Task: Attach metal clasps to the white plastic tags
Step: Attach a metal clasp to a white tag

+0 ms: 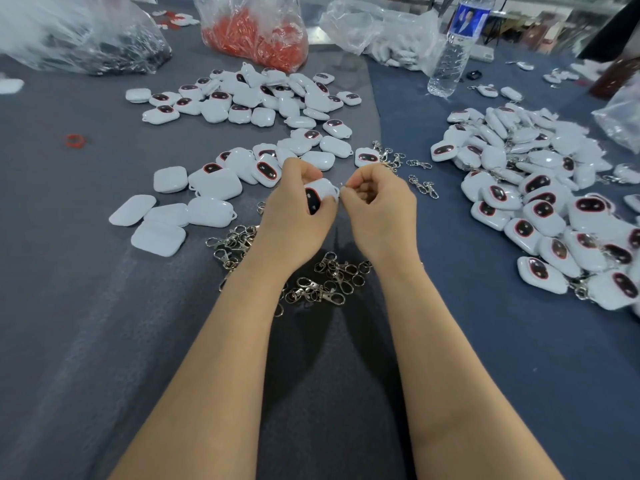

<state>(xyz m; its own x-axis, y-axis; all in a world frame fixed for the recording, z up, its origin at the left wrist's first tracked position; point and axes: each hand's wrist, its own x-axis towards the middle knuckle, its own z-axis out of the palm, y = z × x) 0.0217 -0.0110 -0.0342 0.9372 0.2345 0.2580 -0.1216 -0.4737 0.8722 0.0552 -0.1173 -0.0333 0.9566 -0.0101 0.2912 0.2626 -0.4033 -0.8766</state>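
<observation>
Left hand (298,216): fingers (299,169) curled around white rounded plastic tag (322,190).
Right hand (379,209): fingers pinched together just right of it; contents unclear.

Light's coming down soft and even from overhead, so the forearms (221,358) are dropping a blurry shadow on the grey cloth (86,306) between them. The plastic bags (69,32) at 11 o'clock are glaring white, the white tags (540,209) at 3 are catching little highlights, and the edges are bending and smearing.

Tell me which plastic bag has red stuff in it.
The middle bag, between the bag of dark metal parts on the left and the bag of white pieces on the right; only it shows red.
</observation>
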